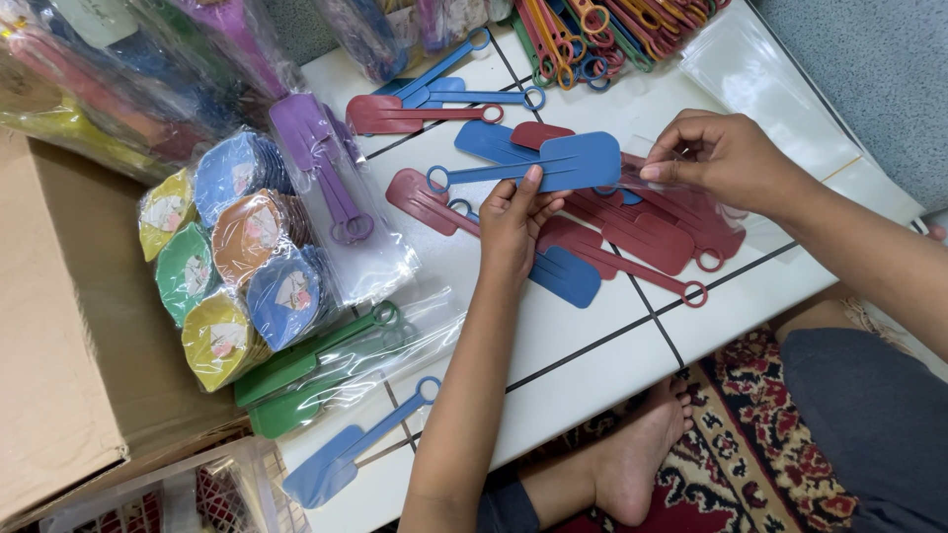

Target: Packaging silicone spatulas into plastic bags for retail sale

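- A blue plastic spatula with a ring at the end of its handle is being held flat above the white tiled floor, its blade pointing toward the right hand and its ring end pointing away from it.
- The left hand is reaching up from below the blue plastic spatula, forearm stretching straight toward the viewer, fingers curling up and the thumb pressing on the lower edge of the blade, so it is gripping the spatula.
- The right hand is coming in from the right of the blue plastic spatula, wrist bent, fingertips pinching the mouth of a clear plastic sleeve that is sitting at the blade's end.
- Directly beneath the blue plastic spatula, a loose pile of dark red spatulas is lying on the floor, mixed with a few more blue ones.
- Left of the blue plastic spatula, bagged stacks of round coloured fans are resting beside a cardboard box.
- Below and left of it, bagged green spatulas are lying on the floor.
- Below it, the person's bare foot is resting on a patterned rug.
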